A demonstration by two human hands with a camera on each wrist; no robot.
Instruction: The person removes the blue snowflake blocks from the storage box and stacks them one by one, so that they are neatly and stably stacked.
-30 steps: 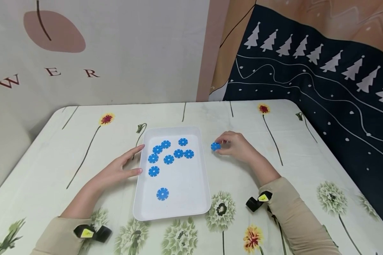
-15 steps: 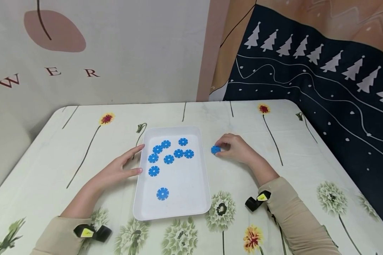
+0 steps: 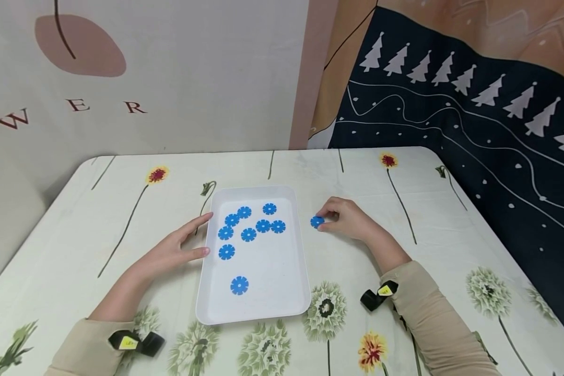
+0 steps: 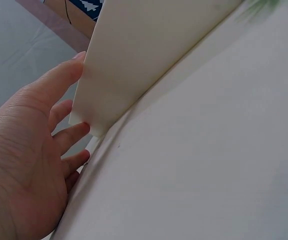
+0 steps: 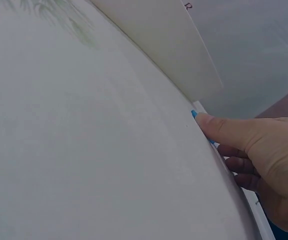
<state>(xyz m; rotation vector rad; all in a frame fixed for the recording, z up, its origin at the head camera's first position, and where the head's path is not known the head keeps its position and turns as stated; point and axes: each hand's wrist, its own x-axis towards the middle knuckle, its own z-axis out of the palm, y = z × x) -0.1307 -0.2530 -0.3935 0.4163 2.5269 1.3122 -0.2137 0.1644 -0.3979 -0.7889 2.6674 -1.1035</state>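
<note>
Between the thumb and fingers of my right hand (image 3: 347,219) is a blue notched disc (image 3: 317,222), just right of the white tray (image 3: 268,308). In the right wrist view only slivers of that blue disc (image 5: 194,114) show past the thumb; whether it touches the cloth I cannot tell. My left hand (image 3: 171,248) rests with spread, fairly straight fingers against the tray's left side. The left wrist view has the fingertips of the left hand (image 4: 39,130) on the tray's outer wall (image 4: 134,55). Inside the tray lie several more blue discs (image 3: 248,235), mostly in its far half.
A flower-printed cloth (image 3: 357,172) covers the table. One blue disc (image 3: 239,285) lies apart in the tray's near half. Behind the table stands a pale wall hanging (image 3: 216,78), and a dark tree-patterned cloth (image 3: 451,120) hangs at the right.
My right hand has come slightly nearer to me with the blue disc, then stayed almost in place. The left hand and tray look still.
</note>
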